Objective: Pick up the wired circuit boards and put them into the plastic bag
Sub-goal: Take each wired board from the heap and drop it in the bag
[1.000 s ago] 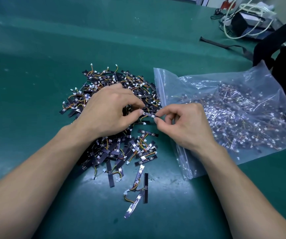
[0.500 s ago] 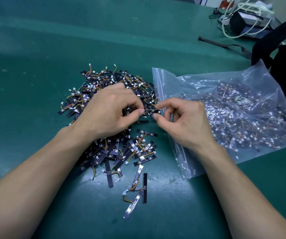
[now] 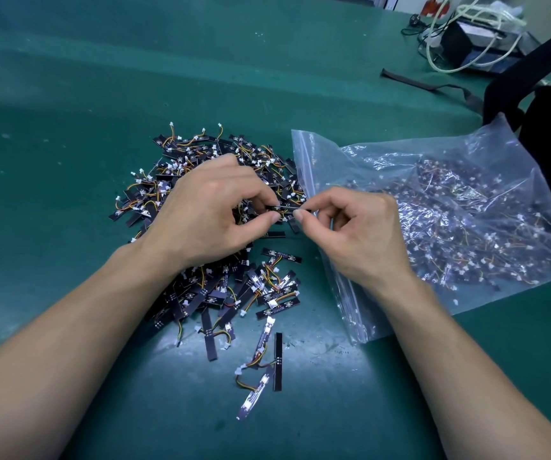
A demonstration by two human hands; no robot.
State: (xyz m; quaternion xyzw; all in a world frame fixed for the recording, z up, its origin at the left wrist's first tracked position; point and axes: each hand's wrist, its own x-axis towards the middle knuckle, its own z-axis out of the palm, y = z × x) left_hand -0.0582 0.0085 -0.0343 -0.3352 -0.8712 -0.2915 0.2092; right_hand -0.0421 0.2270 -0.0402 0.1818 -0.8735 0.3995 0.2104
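A heap of small black wired circuit boards (image 3: 201, 154) with orange and yellow leads lies on the green mat, several stragglers (image 3: 260, 363) spread toward me. My left hand (image 3: 207, 210) hovers over the heap and pinches one end of a thin black board (image 3: 282, 209). My right hand (image 3: 360, 234) pinches the other end between thumb and forefinger, just in front of the mouth of the clear zip plastic bag (image 3: 314, 154). The bag lies to the right, holding many boards (image 3: 466, 220).
The green mat (image 3: 68, 144) stretches wide to the left and back. A black bag with straps (image 3: 539, 81) sits at the right edge behind the plastic bag. A dark box with white cables (image 3: 466, 38) stands at the back right.
Both hands have stayed together over the heap, fingertips working the same small board. My right fingers shifted slightly along it; the bag and heap did not move.
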